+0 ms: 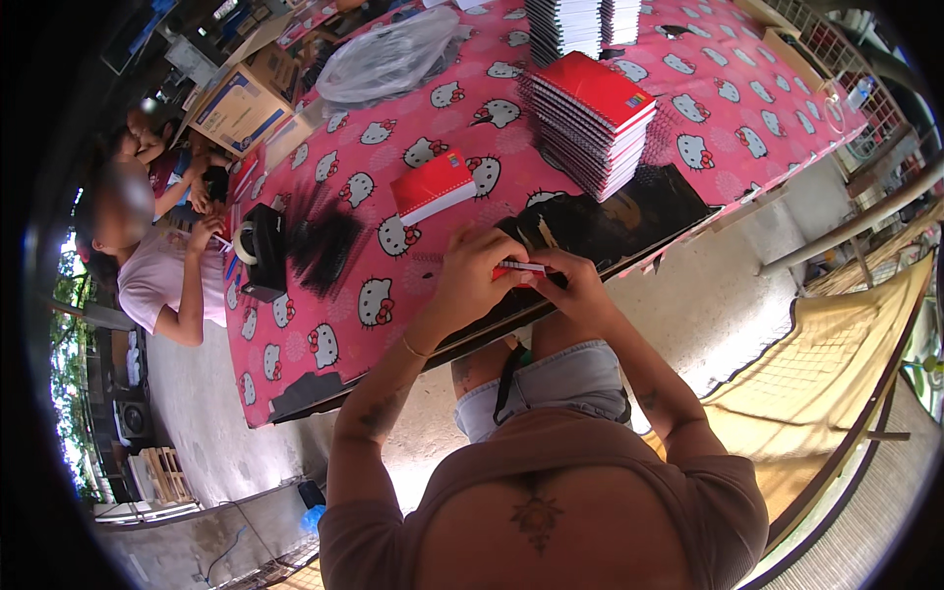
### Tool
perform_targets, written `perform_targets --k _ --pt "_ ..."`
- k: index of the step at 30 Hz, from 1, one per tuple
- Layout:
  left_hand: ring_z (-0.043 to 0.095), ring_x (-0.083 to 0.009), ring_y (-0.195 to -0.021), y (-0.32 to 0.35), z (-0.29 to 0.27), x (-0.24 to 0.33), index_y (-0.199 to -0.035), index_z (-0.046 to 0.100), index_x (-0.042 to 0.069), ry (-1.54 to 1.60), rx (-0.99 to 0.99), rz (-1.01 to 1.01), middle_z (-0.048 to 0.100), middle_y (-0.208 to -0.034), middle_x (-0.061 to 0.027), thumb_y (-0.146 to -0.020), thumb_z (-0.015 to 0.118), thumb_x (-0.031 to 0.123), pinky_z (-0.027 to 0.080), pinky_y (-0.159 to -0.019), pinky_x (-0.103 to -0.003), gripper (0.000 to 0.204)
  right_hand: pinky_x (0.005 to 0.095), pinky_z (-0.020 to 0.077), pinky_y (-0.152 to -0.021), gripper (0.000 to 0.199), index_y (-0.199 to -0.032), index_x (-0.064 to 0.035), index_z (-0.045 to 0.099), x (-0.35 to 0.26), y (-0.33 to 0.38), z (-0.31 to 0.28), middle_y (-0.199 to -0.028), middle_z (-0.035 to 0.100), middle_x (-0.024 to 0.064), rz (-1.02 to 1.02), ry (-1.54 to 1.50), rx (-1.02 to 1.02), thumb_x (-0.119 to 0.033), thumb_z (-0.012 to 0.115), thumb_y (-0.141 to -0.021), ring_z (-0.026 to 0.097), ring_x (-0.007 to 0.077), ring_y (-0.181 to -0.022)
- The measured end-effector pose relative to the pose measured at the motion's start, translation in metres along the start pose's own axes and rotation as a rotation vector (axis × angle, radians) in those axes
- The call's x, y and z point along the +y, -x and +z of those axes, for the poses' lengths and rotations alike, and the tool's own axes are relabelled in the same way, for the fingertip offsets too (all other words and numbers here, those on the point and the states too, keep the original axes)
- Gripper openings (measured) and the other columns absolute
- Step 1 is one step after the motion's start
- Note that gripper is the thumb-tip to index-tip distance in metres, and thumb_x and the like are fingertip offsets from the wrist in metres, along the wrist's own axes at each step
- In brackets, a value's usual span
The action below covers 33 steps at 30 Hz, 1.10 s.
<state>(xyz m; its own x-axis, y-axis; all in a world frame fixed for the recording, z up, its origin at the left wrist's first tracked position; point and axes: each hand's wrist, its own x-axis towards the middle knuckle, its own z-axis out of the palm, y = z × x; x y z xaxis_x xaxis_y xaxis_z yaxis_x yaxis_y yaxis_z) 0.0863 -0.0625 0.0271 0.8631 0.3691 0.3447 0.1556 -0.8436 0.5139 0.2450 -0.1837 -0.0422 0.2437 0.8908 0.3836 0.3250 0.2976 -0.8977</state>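
Note:
My left hand [477, 267] and my right hand [574, 285] are both closed on a small red notebook [521, 265], held edge-on just over the table's near edge. Most of its cover is hidden by my fingers. Beyond my left hand, another red notebook [433, 187] lies flat on the pink tablecloth [376, 301]. Farther right rises a tall stack of red spiral-bound notebooks [598, 118]. A loose heap of black binding coils [324, 244] spreads to the left of my hands, beside a black tape dispenser [264, 254].
At the far edge stand more stacked notebooks [565, 29] and a clear plastic bag [388, 61]. A cardboard box [241, 106] is at the back left. Another person [167, 265] works at the table's left side. Torn black patches [639, 211] show along the near edge.

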Motion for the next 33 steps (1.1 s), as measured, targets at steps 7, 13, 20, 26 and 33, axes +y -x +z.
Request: perform_targets --k 7,13,20,26,33 --pt "0.065 -0.0243 -0.091 -0.004 -0.003 0.005 -0.095 0.065 0.010 -0.031 -0.008 0.019 0.066 -0.089 -0.0024 -0.082 0.078 0.022 0.033 -0.109 -0.054 0.022 0.0337 0.0549 -0.074 0.028 -0.114 -0.0009 0.069 -0.003 0.005 0.003 -0.099 0.070 0.0156 0.068 0.027 0.067 0.001 0.068 -0.086 0.070 0.0275 -0.086" --pt "0.064 -0.0260 -0.103 0.000 -0.002 0.000 -0.110 0.063 0.011 -0.057 -0.046 -0.003 0.067 -0.104 -0.0047 -0.081 0.079 0.029 0.029 -0.112 -0.058 0.038 0.0321 0.0550 -0.069 0.028 -0.116 -0.0025 0.069 -0.010 0.006 0.004 -0.098 0.071 0.0154 0.171 0.003 0.054 0.000 0.067 -0.088 0.070 0.0237 -0.082" --pt "0.037 -0.0342 -0.142 0.011 0.002 0.007 -0.148 0.038 0.002 -0.430 0.024 0.006 0.045 -0.147 -0.0181 -0.087 0.062 0.058 0.014 -0.115 -0.065 0.086 0.0296 0.0553 -0.069 0.026 -0.117 -0.0021 0.070 0.005 0.009 0.013 -0.097 0.072 0.0146 0.188 -0.148 0.091 -0.003 0.066 -0.091 0.067 0.0123 -0.081" --pt "0.027 -0.0376 -0.147 0.023 0.020 0.008 -0.149 0.036 -0.001 -0.583 0.006 0.009 0.037 -0.153 -0.0209 -0.093 0.049 0.063 0.010 -0.114 -0.068 0.085 0.0292 0.0558 -0.070 0.026 -0.116 0.0001 0.069 0.011 0.009 0.018 -0.095 0.073 0.0141 0.192 -0.237 0.135 -0.001 0.067 -0.090 0.065 0.0105 -0.079" --pt "0.029 -0.0382 -0.146 0.073 0.075 0.010 -0.146 0.038 -0.006 -0.483 0.066 0.013 0.034 -0.154 -0.0246 -0.099 0.037 0.058 0.014 -0.114 -0.066 0.079 0.0289 0.0561 -0.073 0.029 -0.118 0.0010 0.068 0.003 0.010 0.014 -0.087 0.072 0.0132 0.257 -0.024 0.109 0.000 0.067 -0.089 0.065 0.0093 -0.079"
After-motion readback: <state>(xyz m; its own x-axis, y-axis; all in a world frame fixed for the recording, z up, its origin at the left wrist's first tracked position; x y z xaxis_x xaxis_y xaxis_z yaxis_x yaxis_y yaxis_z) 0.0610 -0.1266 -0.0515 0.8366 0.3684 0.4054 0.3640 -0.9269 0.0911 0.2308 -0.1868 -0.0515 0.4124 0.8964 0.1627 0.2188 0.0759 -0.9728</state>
